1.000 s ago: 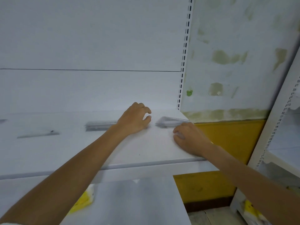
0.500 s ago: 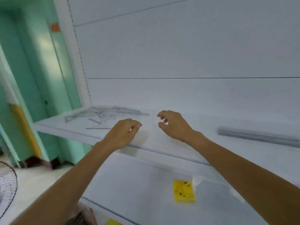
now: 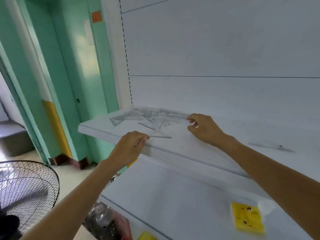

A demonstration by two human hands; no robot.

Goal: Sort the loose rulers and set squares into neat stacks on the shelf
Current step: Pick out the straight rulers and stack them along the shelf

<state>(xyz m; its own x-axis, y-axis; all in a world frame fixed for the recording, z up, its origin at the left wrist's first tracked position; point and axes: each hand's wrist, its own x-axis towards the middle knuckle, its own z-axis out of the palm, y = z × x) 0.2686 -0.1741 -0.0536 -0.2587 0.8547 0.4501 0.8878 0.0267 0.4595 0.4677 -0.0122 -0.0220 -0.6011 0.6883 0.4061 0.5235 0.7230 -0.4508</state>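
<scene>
A loose heap of clear rulers and set squares (image 3: 147,116) lies at the left end of the white shelf (image 3: 173,149). One clear ruler (image 3: 161,136) lies apart, nearer the front edge. My left hand (image 3: 129,146) hovers at the shelf's front edge, fingers loosely curled, its fingertips close to that ruler's left end. Over the right side of the heap my right hand (image 3: 202,127) hangs with fingers bent and spread, holding nothing that I can see. Another clear ruler (image 3: 271,147) lies further right on the shelf.
A slotted white upright (image 3: 127,66) and back panel bound the shelf. Green wall and door frame (image 3: 69,84) stand to the left. A floor fan (image 3: 26,193) is at lower left. Lower shelves hold yellow packets (image 3: 247,217).
My view swung from the shelf's right end to its left end. Both hands left the stacks on the right and now reach toward the loose heap, the right hand closest to it.
</scene>
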